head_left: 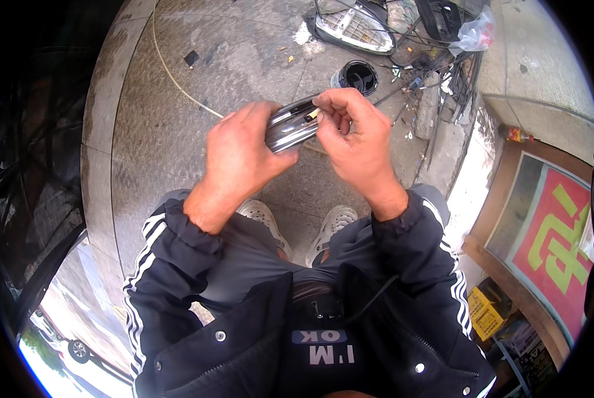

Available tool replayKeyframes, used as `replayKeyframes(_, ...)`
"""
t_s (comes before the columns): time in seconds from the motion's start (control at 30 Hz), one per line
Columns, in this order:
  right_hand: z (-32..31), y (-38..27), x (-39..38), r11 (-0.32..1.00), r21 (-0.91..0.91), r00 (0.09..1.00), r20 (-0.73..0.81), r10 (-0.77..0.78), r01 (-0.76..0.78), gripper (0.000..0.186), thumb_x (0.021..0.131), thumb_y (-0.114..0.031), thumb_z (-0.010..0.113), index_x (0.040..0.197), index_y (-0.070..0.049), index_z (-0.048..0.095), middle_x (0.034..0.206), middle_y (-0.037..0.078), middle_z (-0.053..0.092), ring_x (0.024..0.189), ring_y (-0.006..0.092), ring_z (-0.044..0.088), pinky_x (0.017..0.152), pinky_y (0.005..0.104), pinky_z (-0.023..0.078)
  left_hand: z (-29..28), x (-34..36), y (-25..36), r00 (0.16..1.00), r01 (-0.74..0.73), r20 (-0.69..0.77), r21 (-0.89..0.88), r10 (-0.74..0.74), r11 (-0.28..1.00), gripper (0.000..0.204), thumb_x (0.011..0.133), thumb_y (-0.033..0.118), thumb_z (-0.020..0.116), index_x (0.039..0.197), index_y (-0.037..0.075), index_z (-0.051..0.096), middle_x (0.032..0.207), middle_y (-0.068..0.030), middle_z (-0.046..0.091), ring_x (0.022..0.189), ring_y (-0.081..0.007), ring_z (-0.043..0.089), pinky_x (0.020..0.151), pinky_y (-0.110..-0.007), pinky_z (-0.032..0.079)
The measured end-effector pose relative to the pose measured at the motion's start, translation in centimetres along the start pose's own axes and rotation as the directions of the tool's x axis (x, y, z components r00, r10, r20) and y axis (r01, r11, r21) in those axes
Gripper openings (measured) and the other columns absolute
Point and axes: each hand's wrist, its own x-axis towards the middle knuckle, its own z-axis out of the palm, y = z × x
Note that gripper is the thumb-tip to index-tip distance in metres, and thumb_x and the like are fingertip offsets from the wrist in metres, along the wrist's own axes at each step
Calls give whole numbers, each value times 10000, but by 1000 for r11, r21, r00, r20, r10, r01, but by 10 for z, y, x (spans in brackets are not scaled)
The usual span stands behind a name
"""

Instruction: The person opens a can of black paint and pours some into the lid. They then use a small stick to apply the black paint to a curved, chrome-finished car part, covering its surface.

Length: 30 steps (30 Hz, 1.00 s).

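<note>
My left hand (240, 142) is closed round one end of a glossy dark, elongated part (290, 134) with bright, silvery reflections along it. The part is held up in front of my knees, tilted up toward the right; I cannot tell its exact kind. At its right end my right hand (360, 129) has thumb and forefinger pinched together, the other fingers curled in. From that pinch a small pale piece with a dark tip (311, 116) points into the middle of the part. Whether it touches the part is unclear.
Just beyond my hands stands an open can (359, 76) of dark contents. A black-rimmed grid panel (357, 30), cables and a plastic bag (475, 32) lie farther off. A pale hose (171, 76) crosses the pavement on the left. A wood-framed board (549, 232) stands at right.
</note>
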Motion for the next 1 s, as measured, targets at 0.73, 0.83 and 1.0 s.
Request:
replayKeyframes(0.73,-16,6,1,998,53,999,45,-28,25,128,922,30,740,1043,11,701,933,80,702,761,129,662,666,274,528,0,4,3,1000,4,27,6,-4,1000,519,671,197,867,1134,40,692,980,-144,733,900,-325,752,794,-414,610)
replayKeyframes(0.83,-16,1,0,999,39,999,37,-8,7,124,923,30,739,1038,9,698,936,89,707,774,141,678,671,282,536,1,4,4,1000,-12,16,8,11,1000,522,671,196,869,1138,45,691,982,-144,736,902,-327,754,793,-413,612)
replayKeyframes(1.0,-9,2,-4,999,41,999,22,29,-30,129,910,6,759,1028,-2,708,909,94,713,747,154,678,663,297,540,5,3,5,1000,-16,-22,-5,16,1000,500,663,216,866,1101,60,683,950,-131,722,872,-348,731,797,-439,594)
